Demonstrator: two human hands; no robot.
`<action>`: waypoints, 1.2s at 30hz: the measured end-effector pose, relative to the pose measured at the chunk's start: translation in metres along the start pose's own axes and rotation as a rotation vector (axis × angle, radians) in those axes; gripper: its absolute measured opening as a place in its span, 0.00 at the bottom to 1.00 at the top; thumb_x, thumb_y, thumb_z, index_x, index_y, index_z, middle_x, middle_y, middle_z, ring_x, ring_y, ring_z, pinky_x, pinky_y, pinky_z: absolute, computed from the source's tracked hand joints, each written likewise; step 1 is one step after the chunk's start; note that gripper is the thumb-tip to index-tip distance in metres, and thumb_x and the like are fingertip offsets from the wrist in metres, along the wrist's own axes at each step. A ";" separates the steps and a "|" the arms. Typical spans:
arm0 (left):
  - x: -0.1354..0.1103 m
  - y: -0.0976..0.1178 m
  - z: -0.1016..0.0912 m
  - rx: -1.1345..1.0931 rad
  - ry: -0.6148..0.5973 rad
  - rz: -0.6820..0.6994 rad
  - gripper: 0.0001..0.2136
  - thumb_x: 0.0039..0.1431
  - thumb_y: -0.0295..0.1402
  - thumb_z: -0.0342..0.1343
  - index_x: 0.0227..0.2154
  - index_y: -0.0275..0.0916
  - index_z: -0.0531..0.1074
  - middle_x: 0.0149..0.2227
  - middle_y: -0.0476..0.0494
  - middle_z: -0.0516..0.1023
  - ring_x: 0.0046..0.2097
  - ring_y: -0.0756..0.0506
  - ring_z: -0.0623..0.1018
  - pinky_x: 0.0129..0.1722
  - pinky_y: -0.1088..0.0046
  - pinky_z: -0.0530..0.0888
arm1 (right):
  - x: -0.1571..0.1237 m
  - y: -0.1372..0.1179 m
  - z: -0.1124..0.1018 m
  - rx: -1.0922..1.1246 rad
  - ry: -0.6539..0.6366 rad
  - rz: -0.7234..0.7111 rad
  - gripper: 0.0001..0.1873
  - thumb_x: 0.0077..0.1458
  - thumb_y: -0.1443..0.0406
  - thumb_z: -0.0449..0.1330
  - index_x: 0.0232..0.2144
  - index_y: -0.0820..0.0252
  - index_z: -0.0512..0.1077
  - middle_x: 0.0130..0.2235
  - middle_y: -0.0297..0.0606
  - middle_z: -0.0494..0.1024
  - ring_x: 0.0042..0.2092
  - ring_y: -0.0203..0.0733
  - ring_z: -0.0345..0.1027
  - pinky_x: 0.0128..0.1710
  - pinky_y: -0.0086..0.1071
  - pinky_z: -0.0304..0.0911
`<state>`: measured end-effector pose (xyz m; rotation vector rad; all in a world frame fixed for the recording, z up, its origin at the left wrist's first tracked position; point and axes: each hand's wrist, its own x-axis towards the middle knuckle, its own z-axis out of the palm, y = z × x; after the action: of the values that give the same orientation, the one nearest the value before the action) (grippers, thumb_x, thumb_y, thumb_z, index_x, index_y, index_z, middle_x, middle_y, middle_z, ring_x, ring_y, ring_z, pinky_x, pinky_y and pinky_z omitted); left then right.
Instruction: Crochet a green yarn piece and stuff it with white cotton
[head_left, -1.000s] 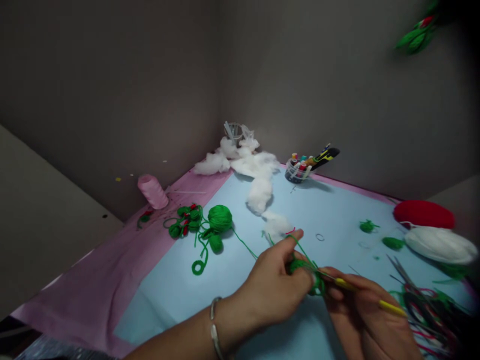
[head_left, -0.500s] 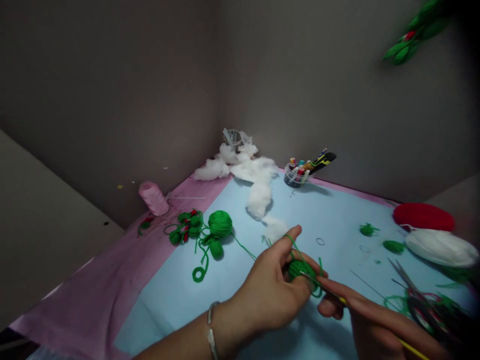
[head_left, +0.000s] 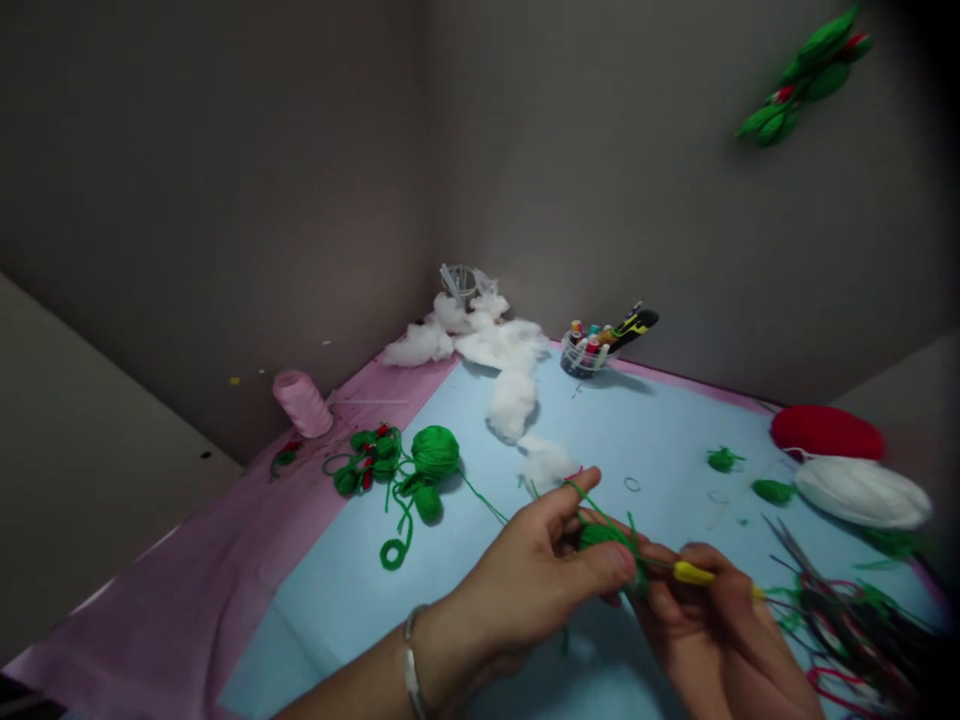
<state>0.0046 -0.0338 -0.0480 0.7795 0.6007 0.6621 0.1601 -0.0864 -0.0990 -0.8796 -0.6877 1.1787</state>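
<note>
My left hand (head_left: 540, 570), with a silver bangle at the wrist, pinches a small green crochet piece (head_left: 600, 537) between thumb and fingers. A green strand runs over its raised index finger. My right hand (head_left: 720, 630) grips a crochet hook (head_left: 694, 573) by its yellow handle. The hook's tip is at the crochet piece, hidden by the left thumb and yarn. Left of the hands lies a green yarn ball (head_left: 435, 453), its strand leading toward my left hand. A green crocheted ring on a cord (head_left: 393, 554) rests near it.
White stuffing (head_left: 514, 400) trails toward the back corner. A clear tub of pens (head_left: 583, 355) stands by the wall. On the right are red yarn (head_left: 827, 432), white yarn (head_left: 862, 492) and scissors (head_left: 810, 570). A pink thread cone (head_left: 301, 403) and green-red pieces (head_left: 371, 455) sit left.
My right hand has turned more palm-up and moved closer to the left hand, with the hook now lying flatter. The view has shifted slightly. Both hands keep their holds.
</note>
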 end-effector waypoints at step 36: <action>0.003 -0.004 0.008 0.164 0.213 0.023 0.45 0.50 0.22 0.55 0.68 0.32 0.37 0.49 0.34 0.78 0.32 0.53 0.71 0.29 0.77 0.67 | -0.003 0.006 -0.054 -1.121 -0.455 -0.978 0.18 0.63 0.59 0.52 0.53 0.43 0.72 0.44 0.39 0.82 0.35 0.42 0.79 0.29 0.29 0.74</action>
<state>0.0132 -0.0371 -0.0475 0.8752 0.8498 0.7286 0.2013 -0.1003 -0.1309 -0.9454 -1.9685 -0.0071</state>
